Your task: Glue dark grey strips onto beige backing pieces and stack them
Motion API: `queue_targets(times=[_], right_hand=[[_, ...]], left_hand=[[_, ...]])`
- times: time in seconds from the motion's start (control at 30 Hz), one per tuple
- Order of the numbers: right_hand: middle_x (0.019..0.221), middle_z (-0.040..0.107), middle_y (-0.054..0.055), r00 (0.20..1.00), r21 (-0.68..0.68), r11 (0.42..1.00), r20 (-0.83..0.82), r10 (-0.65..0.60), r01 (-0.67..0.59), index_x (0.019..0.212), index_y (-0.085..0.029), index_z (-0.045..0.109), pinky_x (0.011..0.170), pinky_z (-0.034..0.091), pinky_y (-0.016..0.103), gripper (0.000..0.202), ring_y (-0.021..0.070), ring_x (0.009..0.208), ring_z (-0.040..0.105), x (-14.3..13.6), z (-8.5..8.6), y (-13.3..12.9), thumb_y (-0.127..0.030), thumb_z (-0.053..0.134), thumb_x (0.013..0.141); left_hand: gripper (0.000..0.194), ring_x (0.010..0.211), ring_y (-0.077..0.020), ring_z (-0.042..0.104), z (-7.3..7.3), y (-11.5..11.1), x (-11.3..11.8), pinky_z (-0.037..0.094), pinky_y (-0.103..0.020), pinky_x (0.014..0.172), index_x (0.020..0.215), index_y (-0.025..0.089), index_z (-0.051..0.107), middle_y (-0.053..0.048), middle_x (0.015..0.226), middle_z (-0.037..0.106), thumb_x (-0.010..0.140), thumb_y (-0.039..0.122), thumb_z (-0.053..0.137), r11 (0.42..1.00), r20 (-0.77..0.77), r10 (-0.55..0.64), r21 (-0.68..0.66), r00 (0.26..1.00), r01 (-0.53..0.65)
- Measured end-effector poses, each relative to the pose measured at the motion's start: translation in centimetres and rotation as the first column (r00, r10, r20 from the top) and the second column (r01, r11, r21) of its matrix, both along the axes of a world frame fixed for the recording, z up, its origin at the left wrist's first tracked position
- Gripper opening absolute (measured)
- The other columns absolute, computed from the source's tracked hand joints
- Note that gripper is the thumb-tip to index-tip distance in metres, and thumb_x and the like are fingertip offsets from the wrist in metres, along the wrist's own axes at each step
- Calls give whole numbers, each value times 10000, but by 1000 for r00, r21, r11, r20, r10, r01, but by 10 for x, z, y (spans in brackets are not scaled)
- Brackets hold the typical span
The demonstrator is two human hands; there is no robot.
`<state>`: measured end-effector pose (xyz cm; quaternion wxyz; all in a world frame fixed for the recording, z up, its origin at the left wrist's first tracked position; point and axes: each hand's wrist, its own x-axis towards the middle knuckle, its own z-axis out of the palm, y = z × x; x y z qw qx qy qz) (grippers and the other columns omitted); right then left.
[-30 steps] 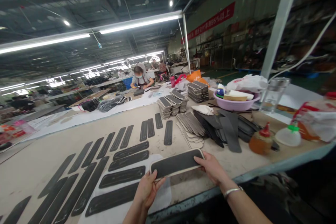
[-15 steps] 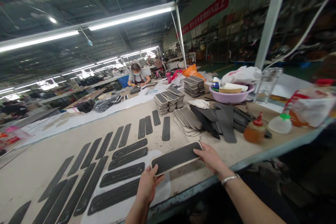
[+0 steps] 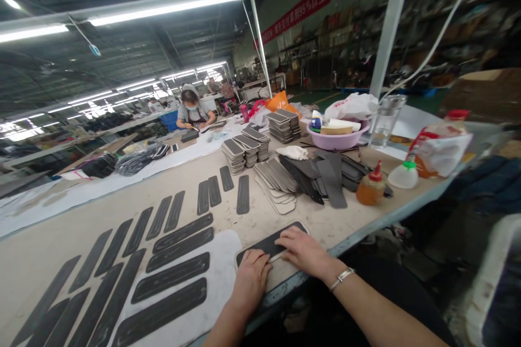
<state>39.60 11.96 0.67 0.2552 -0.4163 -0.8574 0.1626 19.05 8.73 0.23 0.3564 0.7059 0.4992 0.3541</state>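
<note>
A long dark panel with a pale rounded border [image 3: 264,242] lies flat near the table's front edge. My left hand [image 3: 252,274] rests on its left end, fingers stretched over the dark face. My right hand [image 3: 302,249] lies on it further right, fingers laid out and slightly bent; both hands touch the panel from above. To the left, several dark glossy strips [image 3: 171,276] lie in rows, some of them on a white sheet [image 3: 226,249]. Beyond the panel are a fanned pile of pale-edged pieces [image 3: 279,181] and stacks of bordered panels [image 3: 246,147].
Loose dark pieces [image 3: 331,181] lie right of the pile. Nearby stand a red-capped bottle of amber liquid [image 3: 370,188], a green-topped white bottle [image 3: 404,175], a lilac basin [image 3: 337,141] and a glass [image 3: 385,122]. A co-worker [image 3: 195,111] sits across the table.
The panel, held raised at both ends before, now lies on the table. Both hands have moved inward from its ends onto its top face. The view has shifted right.
</note>
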Motion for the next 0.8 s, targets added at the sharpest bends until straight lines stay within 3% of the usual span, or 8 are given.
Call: queue_targets(times=[0.13,0.53,0.8], right_hand=[[873,602,16,999,-6,999,27,38,-38,881,-231,656,820,394,299,100,165,882,494,-8,-8,3,-267,592,814],[840,614,17,999,-25,999,4,34,-34,831,-220,657,793,394,290,142,161,847,507,-10,-17,6,-288,535,857],[812,609,15,998,-16,1000,65,16,-15,812,-218,659,775,394,282,139,155,828,501,-12,-15,5,-269,537,856]], left_hand=[[165,892,-264,483,-10,6,0,359,-430,898,868,259,705,-84,894,619,792,294,563,998,-69,6,58,998,-2],[172,867,-250,484,-15,10,-4,368,-401,852,859,273,703,-72,878,620,817,271,536,996,-111,-22,86,994,32],[188,844,-216,498,-20,10,-5,412,-373,792,863,240,677,-59,867,605,843,203,494,969,-249,-31,230,968,90]])
